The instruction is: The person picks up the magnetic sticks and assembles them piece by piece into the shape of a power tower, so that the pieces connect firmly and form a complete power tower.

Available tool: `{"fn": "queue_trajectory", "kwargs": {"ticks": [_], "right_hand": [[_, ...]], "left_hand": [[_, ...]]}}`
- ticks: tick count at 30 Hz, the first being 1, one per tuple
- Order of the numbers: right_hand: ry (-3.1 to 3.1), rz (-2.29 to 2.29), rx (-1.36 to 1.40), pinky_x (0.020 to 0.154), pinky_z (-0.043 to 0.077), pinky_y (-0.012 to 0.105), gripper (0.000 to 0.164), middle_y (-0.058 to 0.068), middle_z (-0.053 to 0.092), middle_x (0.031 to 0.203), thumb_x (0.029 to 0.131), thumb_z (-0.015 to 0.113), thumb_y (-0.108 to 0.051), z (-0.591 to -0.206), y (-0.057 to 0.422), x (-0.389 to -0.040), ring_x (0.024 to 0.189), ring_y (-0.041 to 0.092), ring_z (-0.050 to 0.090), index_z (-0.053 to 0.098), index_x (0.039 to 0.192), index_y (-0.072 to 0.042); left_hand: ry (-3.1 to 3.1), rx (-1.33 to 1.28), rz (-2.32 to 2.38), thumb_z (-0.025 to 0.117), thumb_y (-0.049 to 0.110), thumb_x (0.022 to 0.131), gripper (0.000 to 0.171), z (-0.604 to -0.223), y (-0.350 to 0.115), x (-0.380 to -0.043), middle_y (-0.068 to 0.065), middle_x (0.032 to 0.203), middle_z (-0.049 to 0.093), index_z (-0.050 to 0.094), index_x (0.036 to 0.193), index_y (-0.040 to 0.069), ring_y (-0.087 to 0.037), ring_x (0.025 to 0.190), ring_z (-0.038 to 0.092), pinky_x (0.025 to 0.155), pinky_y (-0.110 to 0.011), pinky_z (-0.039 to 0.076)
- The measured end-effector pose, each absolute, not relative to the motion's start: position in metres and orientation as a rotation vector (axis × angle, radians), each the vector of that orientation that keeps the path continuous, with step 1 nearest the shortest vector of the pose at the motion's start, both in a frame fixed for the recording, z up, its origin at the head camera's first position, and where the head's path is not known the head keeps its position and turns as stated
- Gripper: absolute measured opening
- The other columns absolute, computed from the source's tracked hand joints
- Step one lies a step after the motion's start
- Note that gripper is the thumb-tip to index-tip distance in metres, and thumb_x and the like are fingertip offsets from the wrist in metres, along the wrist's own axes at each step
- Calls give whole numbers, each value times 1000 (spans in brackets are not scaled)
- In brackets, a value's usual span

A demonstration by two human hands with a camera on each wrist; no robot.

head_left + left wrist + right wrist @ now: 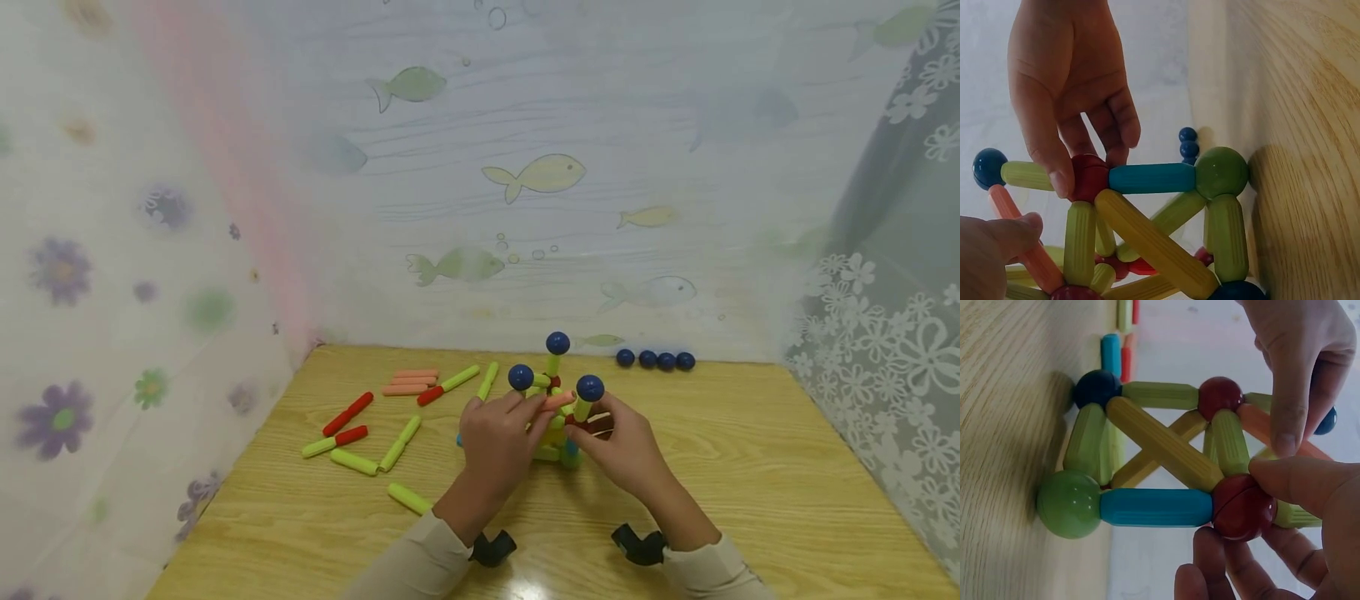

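A frame of magnetic sticks and balls stands on the table, with a blue ball [590, 388] on top at the right. My left hand [498, 442] pinches a salmon-pink stick [1038, 265]. That stick slants across the upper part of the frame, one end at a red ball [1220, 397], the other close by a blue ball [990, 169]. With thumb and fingers, my right hand [626, 442] grips another red ball [1244, 509]. A turquoise stick [1157, 507] joins this ball to a green ball [1069, 504] at the base. Yellow sticks [1160, 440] cross on one side.
Loose green sticks [401, 443], red sticks [348, 414] and salmon-pink sticks [410, 389] lie left of the frame on the wooden table [750, 500]. Several blue balls [648, 359] line up at the back edge, before a fish-patterned curtain [551, 250].
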State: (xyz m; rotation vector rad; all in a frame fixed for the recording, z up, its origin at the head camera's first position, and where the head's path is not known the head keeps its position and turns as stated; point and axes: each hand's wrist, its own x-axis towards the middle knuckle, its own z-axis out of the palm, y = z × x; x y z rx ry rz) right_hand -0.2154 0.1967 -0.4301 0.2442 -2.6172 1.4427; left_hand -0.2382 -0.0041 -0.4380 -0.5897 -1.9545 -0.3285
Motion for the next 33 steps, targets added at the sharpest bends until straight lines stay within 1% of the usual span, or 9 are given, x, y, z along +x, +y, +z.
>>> {"fn": "queue_trajectory", "kwargs": {"ticks": [4,7,10,14,17,20,25,29,33], "right_hand": [[-2601,1408,289,76,63,38,44,10,66,108,91,81,-32,-431,194,-215,94,26,75,65,130,-18],[-2598,1347,321,72,62,34,33,8,67,103,92,80,-33,-433,193,-215,90,22,75,69,119,-16],[-2594,1279,354,66,57,29,23,4,67,95,96,76,-35,-435,192,-215,82,16,72,69,104,-15],[-2571,1195,379,58,48,27,23,2,64,83,100,71,-37,-437,190,-214,67,14,64,66,92,-16],[-2530,1114,381,58,49,26,23,-1,63,80,99,72,-35,-437,187,-213,67,14,65,66,87,-16],[-2504,1021,367,61,52,27,23,-3,63,80,98,74,-34,-437,184,-211,72,12,67,67,82,-18],[-2508,960,353,61,52,27,24,-4,63,80,97,74,-34,-435,181,-210,72,9,67,68,80,-19],[-2526,995,359,61,51,26,20,-2,64,82,96,76,-32,-435,182,-211,72,10,68,68,85,-18],[-2560,1054,360,66,56,28,16,-2,67,89,94,78,-31,-436,184,-212,77,12,71,69,91,-18]], "left_hand": [[-1955,-576,-340,83,46,86,26,-441,-5,-241,9,67,67,85,99,24,-8,47,52,53,-22,13],[-1949,-573,-366,83,46,86,25,-442,-7,-242,9,68,68,85,100,24,-8,47,53,53,-21,12],[-1949,-569,-388,83,45,86,24,-443,-8,-243,9,68,70,84,99,25,-7,47,53,54,-20,10],[-1950,-575,-416,84,44,86,25,-442,-10,-243,10,72,73,84,99,23,-7,48,56,54,-20,10],[-1954,-585,-436,86,43,84,27,-442,-11,-243,9,75,75,83,100,22,-6,50,58,54,-20,11],[-1961,-595,-451,86,42,84,27,-442,-11,-243,10,73,73,83,101,21,-5,49,55,55,-20,11],[-1959,-605,-457,85,41,87,24,-443,-11,-244,11,67,69,82,100,22,-3,47,49,55,-20,11],[-1984,-592,-441,83,42,88,22,-444,-15,-243,11,61,59,76,87,21,-3,45,40,53,-21,12],[-2058,-597,-466,87,43,83,29,-450,-23,-236,9,62,56,70,81,19,-3,47,42,50,-18,20]]}}
